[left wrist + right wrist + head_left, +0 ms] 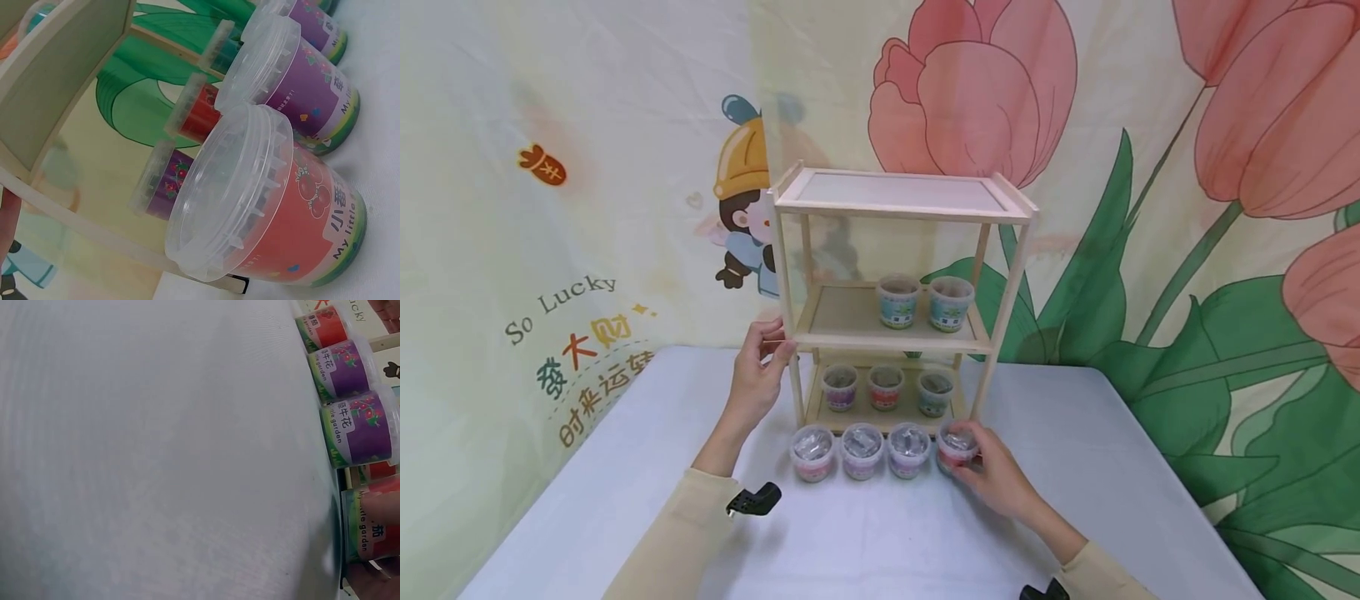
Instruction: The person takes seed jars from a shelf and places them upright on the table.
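In the head view my left hand pinches the left post of a small wooden shelf rack at its middle tier. Only a bit of that hand shows at the edge of the left wrist view. My right hand grips a red-labelled plastic cup with a clear lid, at the right end of the front row. Beside it on the table stand two purple-labelled cups and another red-labelled cup. In the right wrist view, fingers and thumb lie around the held cup.
On the bottom tier are a purple cup, a red cup and a teal cup. Two light-blue cups stand on the middle tier. A white cloth covers the table, and a printed curtain hangs behind.
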Motion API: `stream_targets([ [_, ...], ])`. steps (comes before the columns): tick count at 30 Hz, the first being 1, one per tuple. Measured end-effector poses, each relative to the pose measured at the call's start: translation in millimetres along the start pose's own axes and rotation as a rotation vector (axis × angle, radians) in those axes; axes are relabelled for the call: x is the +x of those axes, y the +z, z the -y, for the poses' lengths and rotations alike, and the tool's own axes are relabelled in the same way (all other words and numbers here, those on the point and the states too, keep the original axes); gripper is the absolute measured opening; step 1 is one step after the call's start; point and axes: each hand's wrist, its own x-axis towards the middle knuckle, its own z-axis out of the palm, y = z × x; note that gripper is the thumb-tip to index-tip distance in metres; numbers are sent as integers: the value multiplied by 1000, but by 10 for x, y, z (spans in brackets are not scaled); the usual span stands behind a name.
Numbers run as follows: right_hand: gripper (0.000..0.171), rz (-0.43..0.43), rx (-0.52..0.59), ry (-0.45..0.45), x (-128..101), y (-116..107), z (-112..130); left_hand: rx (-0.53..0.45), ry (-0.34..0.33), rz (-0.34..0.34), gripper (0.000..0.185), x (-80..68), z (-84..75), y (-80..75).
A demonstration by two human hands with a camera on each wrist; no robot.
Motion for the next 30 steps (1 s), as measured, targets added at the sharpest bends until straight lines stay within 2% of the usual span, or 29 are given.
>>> stream_targets([
  [6, 59, 25, -8, 4, 1, 32, 2, 6, -11, -6, 36, -3, -4, -20],
  [11, 60, 14, -32, 24, -31, 28, 1, -1, -19, -1, 37, -1, -12, -9],
  [15, 62, 24, -42, 4, -58, 14, -26, -12, -22, -1, 38, 3, -19, 10],
  [22, 65, 163, 0, -78, -48, -119, -60, 9, -20, -5, 38, -7, -33, 0],
  [30, 70, 266, 29, -15, 17, -298, -36, 5, -11, -4, 37, 7, -17, 0],
])
